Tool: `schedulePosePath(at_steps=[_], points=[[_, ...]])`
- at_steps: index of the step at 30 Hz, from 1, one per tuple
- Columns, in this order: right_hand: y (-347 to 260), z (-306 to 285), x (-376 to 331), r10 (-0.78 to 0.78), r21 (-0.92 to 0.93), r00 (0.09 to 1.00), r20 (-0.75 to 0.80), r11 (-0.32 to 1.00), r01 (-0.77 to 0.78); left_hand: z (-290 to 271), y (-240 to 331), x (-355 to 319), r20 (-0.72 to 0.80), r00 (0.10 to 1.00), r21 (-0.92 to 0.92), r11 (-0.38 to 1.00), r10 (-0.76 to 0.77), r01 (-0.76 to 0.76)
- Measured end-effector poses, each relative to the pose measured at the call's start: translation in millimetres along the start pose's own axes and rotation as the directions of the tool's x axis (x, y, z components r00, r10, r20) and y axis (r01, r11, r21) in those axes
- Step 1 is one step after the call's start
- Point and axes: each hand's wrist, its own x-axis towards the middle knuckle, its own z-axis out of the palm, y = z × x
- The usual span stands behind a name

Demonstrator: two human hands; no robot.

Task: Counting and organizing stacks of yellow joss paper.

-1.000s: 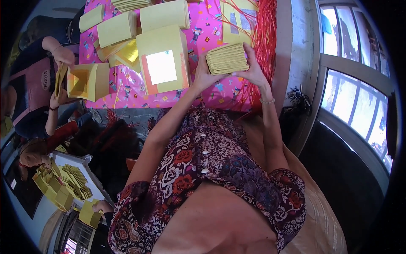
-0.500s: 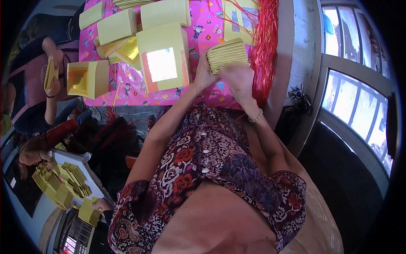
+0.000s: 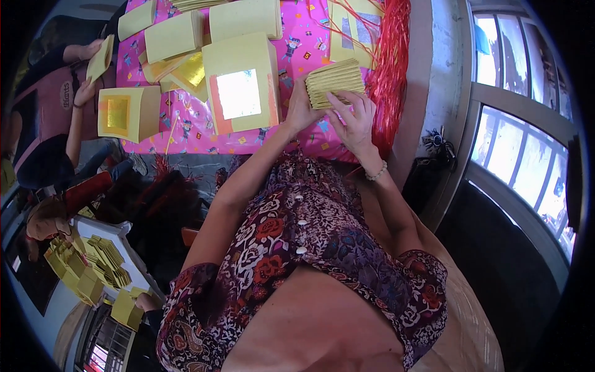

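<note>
A thick stack of folded yellow paper (image 3: 338, 77), its many edges fanned like pleats, is held just over the pink tablecloth. My left hand (image 3: 300, 108) grips it from the left side, with the fingers partly hidden by the stack. At the near right corner is my right hand (image 3: 356, 118), its fingertips on the folded edges and its thumb apart from the index finger. Left of my hands stands a large yellow paper block (image 3: 245, 56) with a shiny silver square and orange borders on its front.
More yellow paper stacks (image 3: 173, 36) lie on the pink patterned tablecloth (image 3: 232, 144). A smaller yellow block (image 3: 145, 115) has a gold square. Red plastic strands (image 3: 387, 68) hang along the right edge. Another person (image 3: 46, 111) holds folded yellow paper at left. A white table (image 3: 133, 248) bears more stacks.
My right hand was blurred by motion over the stack's near edge; now it is steadier, with fingers more extended. The person at left has moved their folded paper up and to the right.
</note>
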Motion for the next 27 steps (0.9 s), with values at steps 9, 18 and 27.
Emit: schedulePosePath(at_steps=[9, 18, 27], points=[[2, 15, -9, -0.064, -0.069, 0.998, 0.019, 0.995, 0.065, 0, -1, -2, -0.039, 0.998, 0.006, 0.999, 0.041, -0.041], [-1, 9, 0, -0.009, -0.055, 1.000, 0.030, 0.998, 0.011, -2, -1, -2, -0.006, 1.000, 0.055, 0.998, 0.011, -0.011], [26, -4, 15, 0.268, 0.235, 0.944, -0.194, 0.947, -0.220, -6, 24, 7, -0.040, 0.998, 0.145, 0.988, -0.040, 0.046]])
